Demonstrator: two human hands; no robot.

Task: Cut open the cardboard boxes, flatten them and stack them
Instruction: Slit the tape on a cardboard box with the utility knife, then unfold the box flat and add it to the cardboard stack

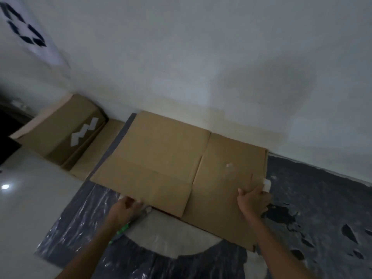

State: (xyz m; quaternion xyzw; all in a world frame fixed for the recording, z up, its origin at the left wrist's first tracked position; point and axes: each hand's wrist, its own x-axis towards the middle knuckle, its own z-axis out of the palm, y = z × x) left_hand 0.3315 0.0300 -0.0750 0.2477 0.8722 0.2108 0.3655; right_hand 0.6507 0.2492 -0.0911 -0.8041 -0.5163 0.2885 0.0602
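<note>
Cardboard sheet (pixel 171 158), right edge in right grip (pixel 254 200), near edge at left grip (pixel 125 208)

Plain whitish wall (pixel 201 47) fills the top, w/ a poster (pixel 26 29) top left (blurred recycling arrows). Pale glossy floor (pixel 30 208) at left shows a lamp glare (pixel 5 186). Dark crinkled plastic sheet (pixel 312 198) covers the floor by the wall, torn at right. Dim light.

Left hand (pixel 125 209), right hand (pixel 251 201) hold flattened box (pixel 161 150).
</note>
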